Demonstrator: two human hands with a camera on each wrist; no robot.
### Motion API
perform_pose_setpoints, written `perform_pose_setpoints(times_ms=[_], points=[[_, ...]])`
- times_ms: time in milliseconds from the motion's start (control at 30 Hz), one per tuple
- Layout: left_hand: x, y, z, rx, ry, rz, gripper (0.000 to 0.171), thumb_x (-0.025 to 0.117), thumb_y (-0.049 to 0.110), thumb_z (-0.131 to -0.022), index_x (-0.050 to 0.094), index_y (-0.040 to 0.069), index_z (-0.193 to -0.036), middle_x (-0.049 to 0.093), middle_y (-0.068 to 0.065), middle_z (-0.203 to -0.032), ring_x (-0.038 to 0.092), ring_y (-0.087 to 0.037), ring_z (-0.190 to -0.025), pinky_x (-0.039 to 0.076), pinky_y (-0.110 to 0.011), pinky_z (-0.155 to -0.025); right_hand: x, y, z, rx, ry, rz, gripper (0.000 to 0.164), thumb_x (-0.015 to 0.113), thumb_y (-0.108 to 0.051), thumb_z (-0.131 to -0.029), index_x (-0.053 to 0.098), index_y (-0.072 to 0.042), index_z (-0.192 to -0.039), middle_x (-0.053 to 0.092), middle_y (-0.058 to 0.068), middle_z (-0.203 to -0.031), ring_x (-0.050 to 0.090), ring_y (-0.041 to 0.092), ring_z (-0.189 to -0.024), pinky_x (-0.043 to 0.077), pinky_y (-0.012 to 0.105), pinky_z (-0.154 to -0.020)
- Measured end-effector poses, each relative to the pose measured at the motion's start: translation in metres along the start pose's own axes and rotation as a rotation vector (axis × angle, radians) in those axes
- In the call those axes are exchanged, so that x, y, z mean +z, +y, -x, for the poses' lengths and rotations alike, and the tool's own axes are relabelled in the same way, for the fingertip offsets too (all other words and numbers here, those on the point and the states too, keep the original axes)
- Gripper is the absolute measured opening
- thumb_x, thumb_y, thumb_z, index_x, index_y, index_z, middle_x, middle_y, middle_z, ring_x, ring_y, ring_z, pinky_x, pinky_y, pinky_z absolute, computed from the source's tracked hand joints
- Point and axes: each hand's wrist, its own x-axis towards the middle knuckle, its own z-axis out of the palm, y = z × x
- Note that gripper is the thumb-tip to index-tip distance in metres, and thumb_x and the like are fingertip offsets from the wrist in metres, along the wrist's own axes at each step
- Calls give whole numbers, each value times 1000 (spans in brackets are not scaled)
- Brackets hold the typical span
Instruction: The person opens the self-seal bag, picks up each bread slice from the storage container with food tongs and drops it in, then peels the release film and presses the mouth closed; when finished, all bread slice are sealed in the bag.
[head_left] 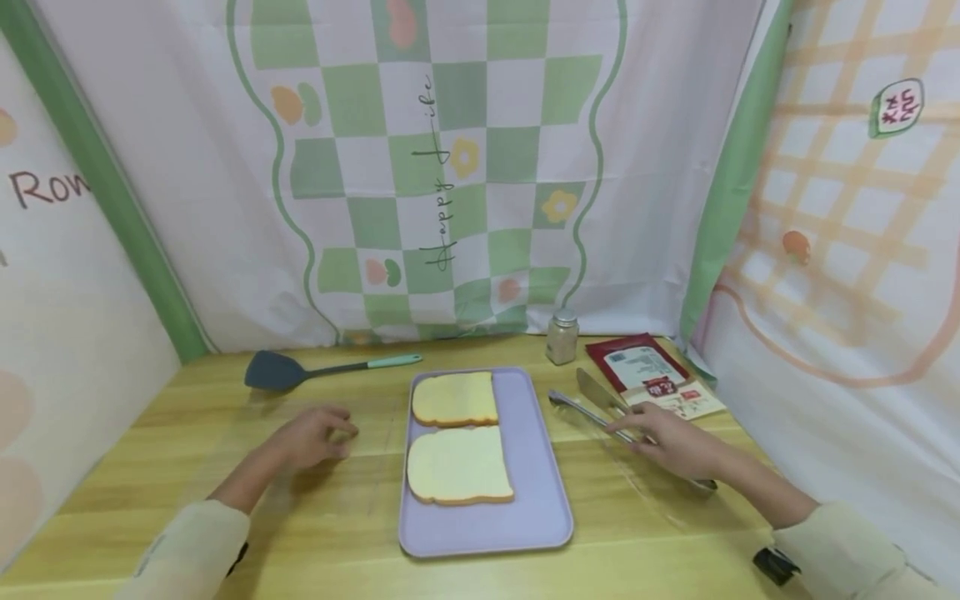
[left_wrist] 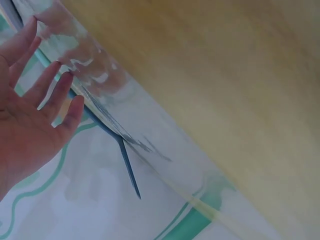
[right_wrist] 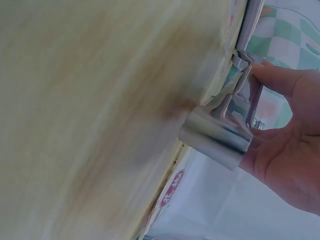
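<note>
My right hand [head_left: 675,442] is over the right part of the table, thumb and fingers on metal tongs [head_left: 588,410]. Their wide, rounded metal end [right_wrist: 216,136] juts out beside the palm in the right wrist view. A flat, blade-like metal strip [head_left: 597,390] shows beside the front of the tongs. Left of the tray, my left hand [head_left: 311,437] is above the table with nothing in it. Its fingers [left_wrist: 47,82] are spread and relaxed in the left wrist view. Between the hands, two bread slices [head_left: 457,467] lie one behind the other on a lilac tray [head_left: 536,517].
A turner [head_left: 277,372] with a dark head and mint handle lies at the back left. Behind the tray stands a small glass jar [head_left: 562,337] with a metal lid. At the right lies a red and white packet [head_left: 648,371]. Printed curtains [head_left: 517,158] hang around the table [head_left: 337,533].
</note>
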Motion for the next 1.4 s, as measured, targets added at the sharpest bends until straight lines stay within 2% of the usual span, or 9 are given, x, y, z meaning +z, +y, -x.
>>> perform_pose_setpoints(times_ms=[300,400,500,567,700,900,1033,1167,1400], points=[[3,3,-3,-42,2,-36,28,75,18,-88,73,6,-114,56,-28,-134,49,-50,-124,38,-62,-104,2,-5,-3,4,0,39,37,68,2,-88,67,-8,-123,60,11,-107,57,25,-92,53,37,-75],[4,4,-3,-42,14,-34,26,74,18,-89,74,7,-113,56,-27,-133,50,-50,-124,39,-63,-103,0,-7,-5,13,-15,49,40,67,1,-88,64,-6,-127,62,24,-115,60,42,-104,54,50,-83],[4,4,-3,-35,36,-24,23,73,15,-89,74,5,-110,58,-28,-131,51,-49,-122,40,-63,-103,-9,-15,-14,17,5,78,43,68,-2,-90,60,-3,-132,57,32,-128,50,56,-120,47,62,-93],[3,4,-2,-34,50,-29,21,73,13,-88,75,5,-108,59,-28,-129,53,-49,-120,42,-63,-100,-15,-26,-29,22,32,100,44,68,-6,-92,57,0,-134,54,31,-135,44,56,-126,42,65,-98],[2,2,0,-81,67,-32,19,74,12,-88,76,8,-106,61,-24,-129,54,-48,-119,44,-64,-97,-5,-63,-83,-36,56,116,36,66,-11,-95,61,-1,-129,59,21,-132,54,42,-123,45,56,-100],[3,1,0,-71,112,-39,17,73,17,-89,77,12,-105,64,-18,-127,57,-44,-118,47,-60,-96,48,-131,-174,-203,-133,83,25,66,-10,-95,67,-1,-118,66,12,-120,60,30,-115,49,42,-99],[4,0,-2,-38,170,-35,17,74,19,-89,77,10,-104,65,-18,-126,60,-41,-115,47,-57,-97,78,-161,-218,-232,-201,60,18,67,-6,-93,72,0,-109,72,10,-110,67,26,-105,54,32,-91],[4,-2,-2,-26,202,-12,15,75,18,-88,77,10,-101,67,-17,-123,62,-40,-113,47,-57,-97,100,-174,-244,-173,-241,84,15,71,-10,-90,75,-6,-104,74,3,-105,68,17,-95,56,28,-80],[7,-6,-1,-24,219,45,13,75,17,-88,77,11,-99,67,-15,-123,62,-39,-113,49,-56,-95,130,-182,-262,-93,-286,164,12,76,-23,-87,77,-15,-96,72,-6,-101,62,10,-89,49,43,-85]])
